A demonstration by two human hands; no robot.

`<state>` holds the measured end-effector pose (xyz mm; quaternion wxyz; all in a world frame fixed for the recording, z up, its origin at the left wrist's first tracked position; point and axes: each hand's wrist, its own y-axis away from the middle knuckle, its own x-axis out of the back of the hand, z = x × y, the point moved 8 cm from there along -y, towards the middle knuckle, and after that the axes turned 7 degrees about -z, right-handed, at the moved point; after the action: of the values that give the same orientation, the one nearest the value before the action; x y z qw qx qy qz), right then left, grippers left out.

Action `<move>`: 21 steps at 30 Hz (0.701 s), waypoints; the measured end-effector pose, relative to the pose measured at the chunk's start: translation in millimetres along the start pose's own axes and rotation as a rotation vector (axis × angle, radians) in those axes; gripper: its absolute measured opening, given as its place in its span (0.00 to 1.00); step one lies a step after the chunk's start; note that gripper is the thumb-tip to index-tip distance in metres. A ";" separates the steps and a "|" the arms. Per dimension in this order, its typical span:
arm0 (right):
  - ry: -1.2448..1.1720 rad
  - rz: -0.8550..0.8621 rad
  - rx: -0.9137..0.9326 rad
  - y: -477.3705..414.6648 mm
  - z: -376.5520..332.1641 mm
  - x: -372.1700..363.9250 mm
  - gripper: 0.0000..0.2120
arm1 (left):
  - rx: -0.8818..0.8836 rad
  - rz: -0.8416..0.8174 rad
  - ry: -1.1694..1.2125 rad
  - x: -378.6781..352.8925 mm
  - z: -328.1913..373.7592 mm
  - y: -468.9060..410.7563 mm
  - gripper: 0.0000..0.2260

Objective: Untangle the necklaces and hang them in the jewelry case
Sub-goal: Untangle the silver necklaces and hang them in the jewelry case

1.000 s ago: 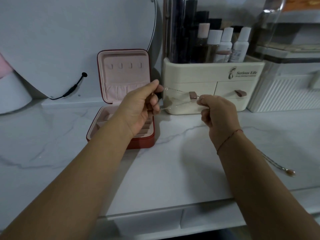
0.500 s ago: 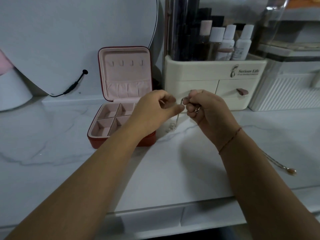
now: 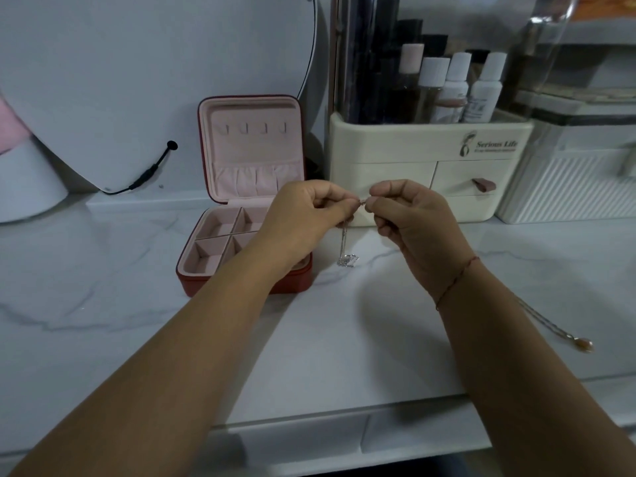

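Observation:
A thin silver necklace (image 3: 344, 244) hangs between my two hands, its sparkly pendant touching the marble counter. My left hand (image 3: 306, 218) pinches one end of the chain and my right hand (image 3: 409, 218) pinches the other end, fingertips almost meeting at the clasp. The red jewelry case (image 3: 247, 187) stands open to the left, its pink lid upright with a row of small hooks and nothing on them. A second necklace (image 3: 564, 335) with a rosy pendant lies on the counter at the right, partly hidden by my right forearm.
A cream cosmetics organizer (image 3: 430, 163) with bottles stands right behind my hands. A white ribbed box (image 3: 568, 187) sits at the far right. A round mirror (image 3: 155, 80) with a black cable leans at the back left. The counter's front edge (image 3: 309, 418) runs below my arms.
My hands came together from being spread apart with the chain stretched between them. The chain now hangs down in a loop, and my left hand has moved off the case.

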<state>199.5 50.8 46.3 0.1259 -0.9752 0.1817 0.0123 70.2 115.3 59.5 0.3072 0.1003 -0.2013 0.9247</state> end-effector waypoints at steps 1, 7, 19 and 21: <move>-0.010 0.007 0.014 0.3 -1.4 0.8 0.07 | 0.010 0.005 -0.015 0.0 -0.6 0.2 0.02; -0.138 -0.018 0.074 1.5 -8.9 -2.5 0.06 | 0.049 -0.033 0.046 -2.2 -2.4 0.0 0.05; -0.201 -0.092 0.098 4.1 -15.2 -8.6 0.06 | 0.136 -0.121 0.115 -10.1 -9.7 0.1 0.03; -0.226 -0.102 0.099 4.1 -15.3 -9.0 0.06 | 0.150 -0.137 0.093 -12.8 -9.9 0.2 0.03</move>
<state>189.3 46.4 60.7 0.1939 -0.9681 0.1170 0.1070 79.6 112.7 46.6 0.3705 0.0935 -0.1099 0.9176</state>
